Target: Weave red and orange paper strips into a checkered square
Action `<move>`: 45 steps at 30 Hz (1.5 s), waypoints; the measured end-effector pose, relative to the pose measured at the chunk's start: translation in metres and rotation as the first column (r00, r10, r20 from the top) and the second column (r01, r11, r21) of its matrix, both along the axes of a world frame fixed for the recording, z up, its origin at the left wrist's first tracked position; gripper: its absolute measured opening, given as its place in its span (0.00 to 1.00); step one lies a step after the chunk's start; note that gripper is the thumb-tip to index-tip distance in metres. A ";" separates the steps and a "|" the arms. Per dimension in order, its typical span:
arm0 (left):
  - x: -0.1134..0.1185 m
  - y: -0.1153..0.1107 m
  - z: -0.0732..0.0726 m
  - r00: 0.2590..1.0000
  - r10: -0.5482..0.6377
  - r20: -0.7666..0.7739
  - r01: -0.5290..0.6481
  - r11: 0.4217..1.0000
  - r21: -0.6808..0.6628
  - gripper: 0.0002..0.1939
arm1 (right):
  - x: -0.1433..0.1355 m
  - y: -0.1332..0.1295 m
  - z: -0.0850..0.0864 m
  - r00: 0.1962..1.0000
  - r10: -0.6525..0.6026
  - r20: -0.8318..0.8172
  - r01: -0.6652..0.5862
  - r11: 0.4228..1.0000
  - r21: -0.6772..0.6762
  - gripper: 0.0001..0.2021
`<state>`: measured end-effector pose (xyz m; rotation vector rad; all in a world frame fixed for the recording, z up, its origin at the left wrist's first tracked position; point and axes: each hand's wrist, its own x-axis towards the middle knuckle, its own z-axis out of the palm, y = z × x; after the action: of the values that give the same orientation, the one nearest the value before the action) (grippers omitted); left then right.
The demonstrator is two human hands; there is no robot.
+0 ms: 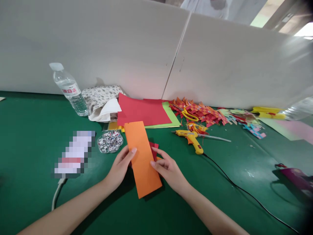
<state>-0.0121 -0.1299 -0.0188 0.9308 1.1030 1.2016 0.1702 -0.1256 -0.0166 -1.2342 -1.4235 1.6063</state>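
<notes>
An orange paper strip (143, 160), long and flat, is held tilted above the green tabletop. My left hand (121, 164) grips its left edge, thumb on top and fingers underneath. On the right edge, my right hand (168, 168) pinches the strip between thumb and fingers, with the index finger stretched past it. Beneath the strip, partly hidden, lies some red paper (154, 149). A clear flower-shaped case of googly eyes (110, 142) sits left of the strip. To the right, a yellow hot glue gun (193, 138) rests with a glue stick in its back.
Red paper sheets (144, 111) lie over green ones at the back. Yellow scissors (189, 115) rest by woven red-orange paper pieces (200, 111). A water bottle (70, 89) and a phone (74, 155) on a cable stand left. The glue gun's black cord (234, 184) runs right. A partition (97, 42) rises behind.
</notes>
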 end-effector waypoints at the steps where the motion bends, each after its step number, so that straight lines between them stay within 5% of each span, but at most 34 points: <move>1: 0.000 -0.001 0.000 0.999 -0.044 -0.006 0.044 0.999 0.020 0.19 | 0.000 0.000 0.000 1.000 -0.003 0.019 0.003 1.000 0.002 0.25; 7: 0.002 -0.005 -0.003 0.991 -0.132 -0.004 0.132 0.990 0.043 0.19 | -0.001 -0.006 0.010 0.973 -0.008 0.233 -0.035 0.983 0.179 0.12; 13: 0.004 -0.006 0.004 0.941 -0.276 0.196 0.281 0.960 0.000 0.21 | 0.004 -0.004 0.016 0.983 -0.084 0.164 0.036 0.961 0.276 0.15; 17: 0.004 -0.010 0.008 0.848 -0.433 0.307 0.489 0.861 -0.137 0.25 | 0.009 -0.002 0.015 0.991 -0.128 0.031 0.116 0.957 0.265 0.16; 20: 0.004 -0.013 0.006 0.805 -0.496 0.324 0.575 0.788 -0.222 0.25 | 0.010 -0.004 0.014 0.996 -0.074 0.046 0.058 0.954 0.294 0.16; 25: 0.003 -0.015 0.015 0.773 -0.609 0.175 0.634 0.750 -0.189 0.28 | 0.009 -0.006 0.012 0.996 -0.028 -0.088 0.048 0.971 0.234 0.14; 29: -0.001 -0.016 0.033 0.761 -0.638 -0.118 0.632 0.770 -0.089 0.33 | 0.009 -0.003 0.014 0.950 -0.164 -0.267 0.197 0.975 0.101 0.20; 31: -0.004 -0.017 0.041 0.688 -0.578 -0.440 0.594 0.796 -0.116 0.39 | 0.011 -0.001 0.017 0.928 -0.244 -0.281 0.275 0.958 0.077 0.18; 34: -0.009 -0.018 0.048 0.347 -0.440 -0.828 0.572 0.799 -0.185 0.42 | 0.017 0.005 0.021 0.926 -0.254 -0.279 0.284 0.956 0.070 0.17; 37: -0.013 -0.017 0.050 0.102 -0.244 -0.964 0.622 0.772 -0.130 0.33 | 0.021 0.010 0.021 0.951 -0.173 -0.256 0.195 0.979 0.060 0.13; 41: -0.020 -0.012 0.051 -0.014 -0.074 -0.997 0.695 0.716 -0.063 0.30 | 0.021 0.012 0.017 0.975 -0.066 -0.212 0.088 0.992 0.093 0.11; 45: -0.025 -0.011 0.055 -0.021 -0.040 -0.999 0.742 0.669 -0.042 0.28 | 0.018 0.012 0.017 0.992 0.003 -0.130 0.023 0.980 0.197 0.10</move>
<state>-0.0367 -0.1414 0.0359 2.6145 1.2449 0.0692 0.1885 -0.1138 0.0004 -1.0028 -1.4528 1.4695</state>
